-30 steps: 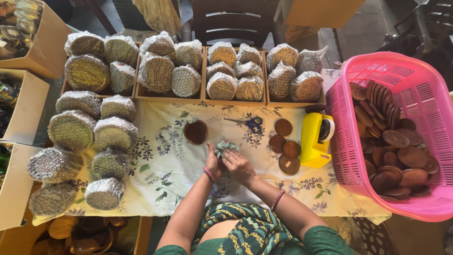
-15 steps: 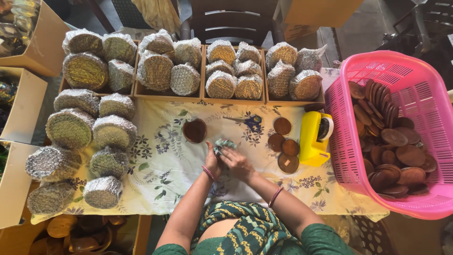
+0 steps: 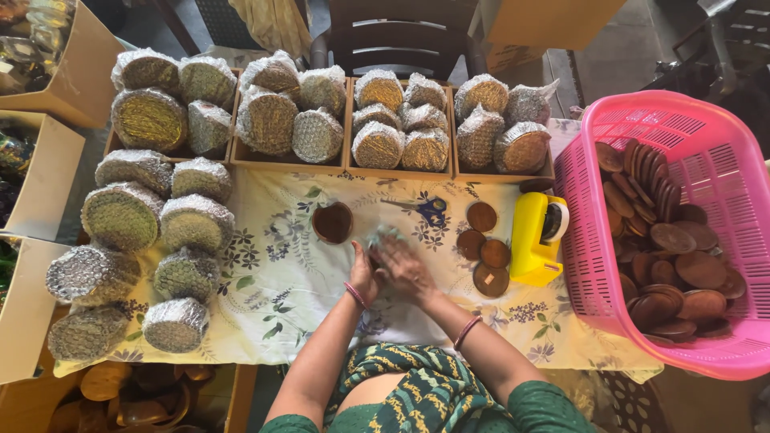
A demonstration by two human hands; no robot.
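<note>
Left hand (image 3: 362,277) and right hand (image 3: 405,269) closed over pale bundle (image 3: 383,236), blurred, possibly cloth, mostly hidden

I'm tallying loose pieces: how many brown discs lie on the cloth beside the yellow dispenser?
4 brown discs: top, left, right, bottom, clustered left of the yellow dispenser. More may hide under the hands.

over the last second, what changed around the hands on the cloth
Little changed. The left hand and right hand stayed pressed together on the small greenish wad, the right only shifting slightly over it. Nothing was picked up or let go. The brown discs, yellow dispenser, brown cup and pink basket did not move.
</note>
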